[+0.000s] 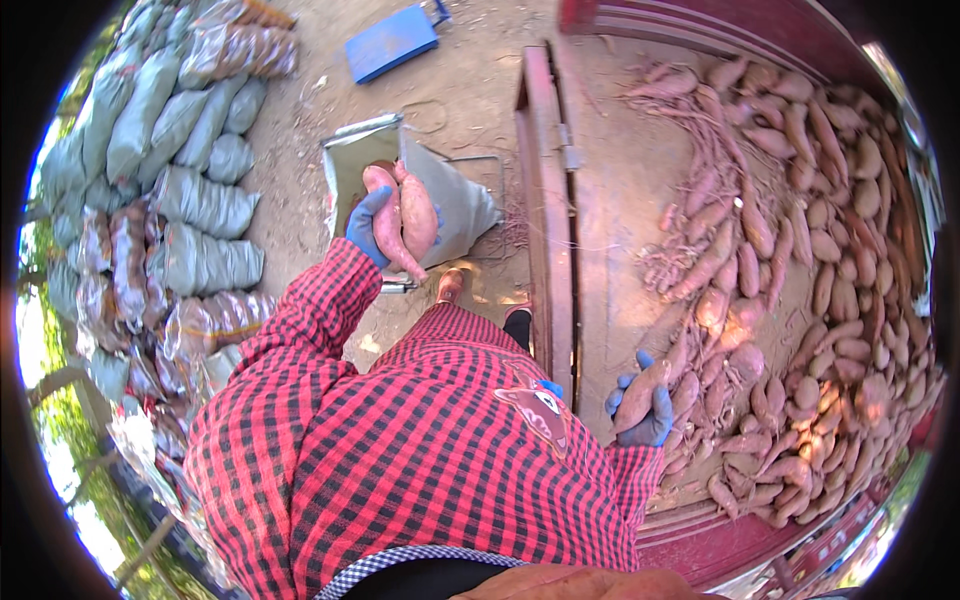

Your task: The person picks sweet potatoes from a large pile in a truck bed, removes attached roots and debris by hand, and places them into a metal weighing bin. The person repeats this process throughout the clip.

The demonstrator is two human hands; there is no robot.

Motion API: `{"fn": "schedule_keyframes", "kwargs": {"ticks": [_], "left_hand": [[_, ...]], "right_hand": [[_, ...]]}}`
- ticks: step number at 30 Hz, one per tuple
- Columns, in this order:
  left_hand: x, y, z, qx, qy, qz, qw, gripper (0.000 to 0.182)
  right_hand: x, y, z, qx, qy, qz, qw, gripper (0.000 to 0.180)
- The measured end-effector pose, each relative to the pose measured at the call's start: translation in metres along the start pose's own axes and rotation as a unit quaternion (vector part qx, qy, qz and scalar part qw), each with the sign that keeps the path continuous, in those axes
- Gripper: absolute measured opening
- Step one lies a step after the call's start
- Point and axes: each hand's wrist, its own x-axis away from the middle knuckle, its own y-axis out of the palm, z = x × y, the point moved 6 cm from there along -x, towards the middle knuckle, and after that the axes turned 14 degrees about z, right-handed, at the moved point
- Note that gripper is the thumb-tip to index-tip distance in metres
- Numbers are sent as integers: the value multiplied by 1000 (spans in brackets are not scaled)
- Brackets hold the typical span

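Note:
My left hand, in a blue glove, grips two sweet potatoes side by side. It holds them over the open mouth of a pale woven sack, whose inside is mostly hidden by them. On the other side, my right hand, also gloved, has its fingers around one sweet potato. That hand is above the truck bed, beside a loose row of sweet potatoes with stringy roots.
A raised metal side panel stands between the sack and the truck bed. Many sweet potatoes are heaped at the right. Filled sacks are stacked at the left. A blue platform scale lies on the dirt ground beyond the sack.

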Motion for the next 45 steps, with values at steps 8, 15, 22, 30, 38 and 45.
{"fn": "schedule_keyframes", "kwargs": {"ticks": [8, 15, 22, 30, 38, 45], "left_hand": [[-33, -193, 63, 17, 139, 220, 965, 63], [-62, -173, 42, -165, 57, 186, 967, 66], [-34, -258, 18, -332, 4, 271, 903, 19], [24, -188, 41, -311, 228, 279, 879, 43], [-18, 42, -7, -429, 295, 108, 847, 36], [-58, 175, -111, -449, 174, -47, 875, 37]], "right_hand": [[-19, 120, 115, 91, 141, -81, 983, 76], [-82, 295, 243, 164, 198, -220, 941, 62], [-119, 287, 273, 341, 1, -120, 932, 58], [-96, 121, -15, 324, -445, 290, 783, 42], [-146, -26, -231, 557, -449, 565, 410, 65], [-174, -55, -274, 603, -346, 465, 548, 49]]}}
